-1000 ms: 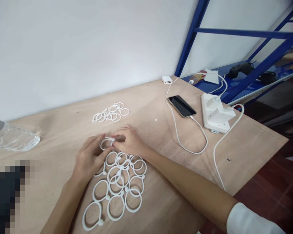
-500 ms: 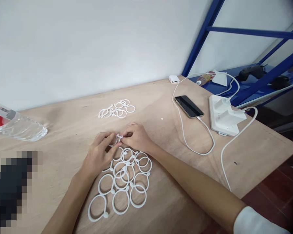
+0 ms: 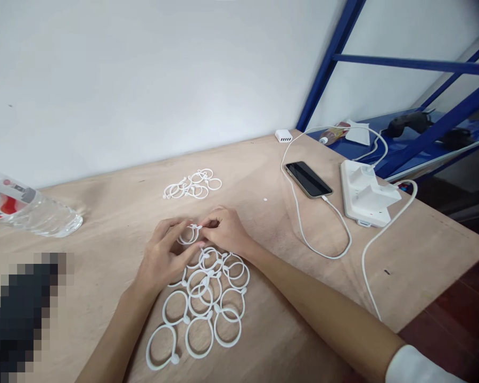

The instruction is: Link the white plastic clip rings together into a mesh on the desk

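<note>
My left hand [image 3: 164, 254] curls around white plastic rings [image 3: 189, 242], with its fingertips on their far side and its thumb along the near side. At least two rings seem to overlap there. My right hand [image 3: 224, 230] pinches the small knob end of these rings between thumb and fingertips; the exact contact is partly hidden. Just below both hands lies a spread of several larger white rings [image 3: 199, 357], many overlapping, each with a small round knob. Beyond the hands rests a smaller cluster of white rings [image 3: 214, 188].
A clear plastic bottle [image 3: 62, 219] lies on its side at the left. On the right are a phone [image 3: 309, 180] on a cable, a white power strip [image 3: 367, 191] with plugs, and a small white charger box [image 3: 283, 136]. A blue metal frame [image 3: 327, 74] stands behind.
My left thumb has moved slightly away from the held rings, so more of them shows. My right hand keeps its pinch. The whole view has shifted a little.
</note>
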{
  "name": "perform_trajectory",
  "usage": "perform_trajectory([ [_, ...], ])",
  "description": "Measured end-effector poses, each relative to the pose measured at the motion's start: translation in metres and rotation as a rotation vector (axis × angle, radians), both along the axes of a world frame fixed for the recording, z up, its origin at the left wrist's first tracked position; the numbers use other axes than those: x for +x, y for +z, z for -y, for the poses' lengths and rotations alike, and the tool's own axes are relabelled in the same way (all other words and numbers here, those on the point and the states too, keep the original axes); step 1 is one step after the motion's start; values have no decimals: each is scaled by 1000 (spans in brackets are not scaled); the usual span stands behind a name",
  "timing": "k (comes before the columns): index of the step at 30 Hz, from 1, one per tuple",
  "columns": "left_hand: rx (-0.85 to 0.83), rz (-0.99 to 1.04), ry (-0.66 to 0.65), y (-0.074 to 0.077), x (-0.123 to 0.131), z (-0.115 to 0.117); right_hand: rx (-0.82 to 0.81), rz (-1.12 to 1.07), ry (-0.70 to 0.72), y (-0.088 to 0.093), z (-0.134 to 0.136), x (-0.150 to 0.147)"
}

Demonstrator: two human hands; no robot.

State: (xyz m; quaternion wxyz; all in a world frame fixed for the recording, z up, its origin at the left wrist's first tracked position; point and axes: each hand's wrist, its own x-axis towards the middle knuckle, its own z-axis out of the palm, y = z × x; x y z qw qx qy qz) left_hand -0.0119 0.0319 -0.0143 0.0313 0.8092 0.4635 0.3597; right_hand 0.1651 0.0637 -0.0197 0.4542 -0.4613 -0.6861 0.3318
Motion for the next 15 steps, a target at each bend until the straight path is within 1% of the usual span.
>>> perform_trajectory([
  [2,-80,18,-6,2,1,0,18,-17,1,0,-1,0],
  [5,-239,88,-12,7,3,3,47,-41,75,1,-2,2],
  [7,-360,198,36,11,3,5,49,-40,86,1,-3,2],
  [10,-537,422,110,15,1,7,76,-4,17,0,-3,1],
  [13,-630,568,129,16,-2,1,127,49,11,-3,-3,-1],
  [15,-644,552,152,17,0,-10,120,65,26,-4,-3,-1],
])
